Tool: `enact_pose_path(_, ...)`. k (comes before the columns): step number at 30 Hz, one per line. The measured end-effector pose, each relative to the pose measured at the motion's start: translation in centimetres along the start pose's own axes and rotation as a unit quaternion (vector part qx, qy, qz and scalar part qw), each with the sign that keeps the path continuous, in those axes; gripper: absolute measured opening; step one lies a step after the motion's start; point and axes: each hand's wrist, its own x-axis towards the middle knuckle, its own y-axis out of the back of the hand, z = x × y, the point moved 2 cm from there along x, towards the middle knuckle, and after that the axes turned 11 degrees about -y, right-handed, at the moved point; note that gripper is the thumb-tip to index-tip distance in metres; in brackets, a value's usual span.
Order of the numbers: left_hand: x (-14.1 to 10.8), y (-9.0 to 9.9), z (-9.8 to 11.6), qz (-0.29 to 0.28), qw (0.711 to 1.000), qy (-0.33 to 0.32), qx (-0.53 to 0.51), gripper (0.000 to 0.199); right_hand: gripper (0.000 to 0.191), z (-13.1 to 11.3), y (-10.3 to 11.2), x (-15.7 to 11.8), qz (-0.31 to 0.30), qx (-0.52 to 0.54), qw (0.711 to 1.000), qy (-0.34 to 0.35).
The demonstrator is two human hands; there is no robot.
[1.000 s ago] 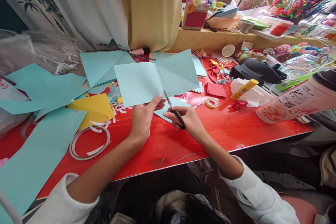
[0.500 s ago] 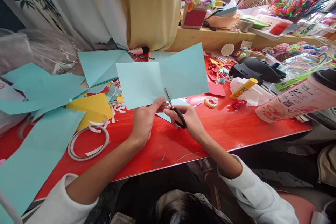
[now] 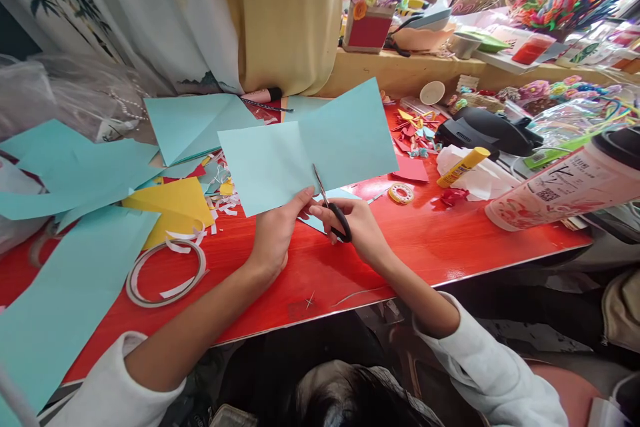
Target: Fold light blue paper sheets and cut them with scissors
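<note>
A light blue sheet of paper (image 3: 345,137), creased down its middle, is held up over the red table. My left hand (image 3: 277,233) pinches its lower edge between thumb and fingers. My right hand (image 3: 357,227) grips black-handled scissors (image 3: 342,223), whose blades point up and away across the lower part of the sheet, close to the crease. The blades look nearly together. Another light blue piece (image 3: 333,195) shows below the sheet, partly hidden by my hands.
Blue sheets (image 3: 100,267), yellow paper (image 3: 175,207) and a tape roll (image 3: 133,280) lie left. To the right are a small tape roll (image 3: 401,193), a glue stick (image 3: 463,168), a black case-like object (image 3: 490,132) and a pink cup (image 3: 560,183). Paper scraps (image 3: 415,130) lie behind.
The blue sheet has tilted slightly, its left part dipping a little. Both hands keep their hold, and the scissors stay at nearly the same place on the paper.
</note>
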Motion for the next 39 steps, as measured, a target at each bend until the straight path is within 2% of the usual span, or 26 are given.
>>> enact_pose_path(11,-0.09,-0.14,0.05,0.000,1.000,0.009,0.008,0.015,0.034,0.19,0.20,0.28,0.000,0.007,1.000,-0.008)
enact_pose_path(23,-0.19,-0.19,-0.29,0.011,0.999,0.027,0.015,0.016,0.036,0.09,0.21,0.45,0.017,0.025,0.999,-0.024)
enact_pose_path(28,-0.37,-0.26,-0.20,-0.012,0.999,0.028,0.033,0.015,0.039,0.06,0.40,0.47,0.022,0.022,0.999,-0.033)
enact_pose_path(39,-0.57,-0.24,-0.43,-0.039,0.998,0.015,0.050,0.013,0.044,-0.38,0.65,0.46,0.027,-0.011,1.000,-0.004)
